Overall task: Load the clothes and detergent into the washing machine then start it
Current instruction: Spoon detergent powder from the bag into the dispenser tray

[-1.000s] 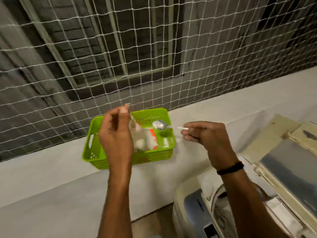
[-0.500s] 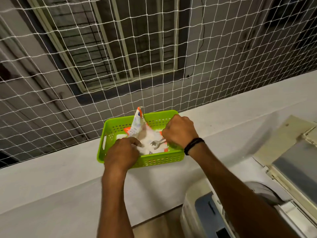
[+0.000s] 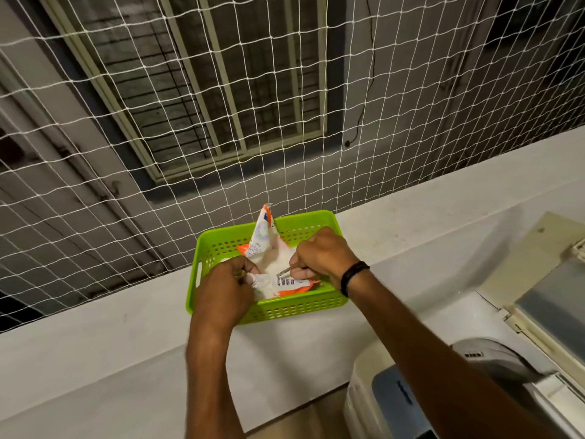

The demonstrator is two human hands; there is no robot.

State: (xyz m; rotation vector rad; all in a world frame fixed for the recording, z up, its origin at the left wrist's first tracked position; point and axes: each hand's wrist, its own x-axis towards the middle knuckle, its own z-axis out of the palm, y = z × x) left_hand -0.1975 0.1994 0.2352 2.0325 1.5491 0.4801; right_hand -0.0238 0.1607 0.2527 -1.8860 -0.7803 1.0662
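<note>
Your right hand (image 3: 323, 253) grips a spoon (image 3: 285, 271) in the detergent packet (image 3: 269, 264), which your left hand (image 3: 226, 289) pinches open inside the green basket (image 3: 269, 308) (on the ledge). You're mid-scoop. Dosing the washing machine (image 3: 443, 391) and starting it remain.

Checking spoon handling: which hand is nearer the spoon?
Right. The right hand grips the spoon over the open detergent packet; the left hand holds the packet's near-left edge, beside it.

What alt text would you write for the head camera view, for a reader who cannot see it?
Two hands work inside a green basket on a pale ledge: the left hand holds open a detergent packet, and the right hand dips a metal spoon into its white powder. A washing machine stands at lower right.
</note>
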